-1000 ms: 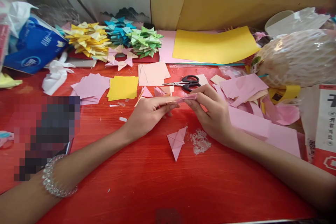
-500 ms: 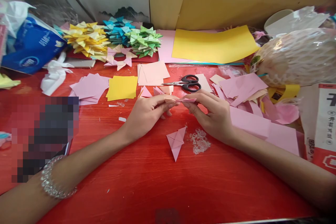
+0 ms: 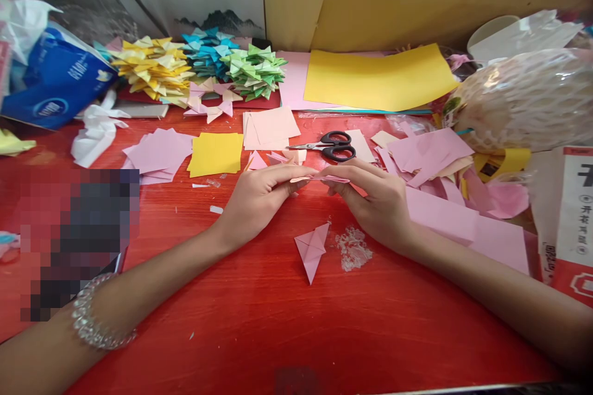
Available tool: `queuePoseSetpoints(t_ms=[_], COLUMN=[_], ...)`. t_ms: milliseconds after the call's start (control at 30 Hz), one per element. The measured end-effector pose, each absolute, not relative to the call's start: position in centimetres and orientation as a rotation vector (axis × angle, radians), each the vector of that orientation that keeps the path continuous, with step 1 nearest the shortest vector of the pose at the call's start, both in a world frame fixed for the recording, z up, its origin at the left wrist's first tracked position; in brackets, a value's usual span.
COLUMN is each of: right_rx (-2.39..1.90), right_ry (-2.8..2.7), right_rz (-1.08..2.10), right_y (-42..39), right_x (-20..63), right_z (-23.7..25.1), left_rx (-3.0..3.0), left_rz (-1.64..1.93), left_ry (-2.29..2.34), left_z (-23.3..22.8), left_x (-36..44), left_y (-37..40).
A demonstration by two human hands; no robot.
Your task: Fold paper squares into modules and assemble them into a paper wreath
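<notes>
The open-handled scissors (image 3: 323, 145) lie on the red table (image 3: 208, 333), tips toward the left, and serve as the reference for all positions. On the near side of the scissors, the folded pink paper (image 3: 327, 179) is held clear of the table surface, seen nearly edge-on. The left hand (image 3: 252, 200) clamps its left end between thumb and fingers; the right hand (image 3: 375, 203) clamps its right end likewise. The two hands are close together, the paper bridging them. Farther to the near side of the scissors lies a folded pink triangle (image 3: 311, 252), with a small heap of clear fragments (image 3: 353, 249) just beside it. Left of the scissors are the yellow squares (image 3: 215, 154) and, beyond these, the pink squares (image 3: 162, 154). Adjacent to the scissor tips, on the far side, is a stack of pale squares (image 3: 273, 129). Right of the scissors lie loose pink scraps (image 3: 430, 157). Behind the scissors is a large yellow sheet (image 3: 380, 80); to its left stands the green folded stack (image 3: 256, 71).
</notes>
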State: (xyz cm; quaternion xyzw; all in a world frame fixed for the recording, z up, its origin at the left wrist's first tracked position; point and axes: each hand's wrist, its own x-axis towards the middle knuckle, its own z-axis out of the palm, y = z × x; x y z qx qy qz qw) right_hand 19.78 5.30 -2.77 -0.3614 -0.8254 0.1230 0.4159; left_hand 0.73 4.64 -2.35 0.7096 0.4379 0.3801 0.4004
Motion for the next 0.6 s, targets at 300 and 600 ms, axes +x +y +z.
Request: queuePoseSetpoints(t_ms=[300,600], right_rx=[-0.843,-0.906], right_ry=[-2.094,-1.955], right_rz=[0.388,0.611], right_y=[5.50,5.44], right_x=[20.03,19.81], right_z=[-2.78,-2.53], left_rx=[1.704,1.735], left_rz=[1.010,0.941], left_ry=[1.074,1.093], left_z=[-2.21,-2.41], left_x=[0.81,0.62], left_y=[4.62,4.79])
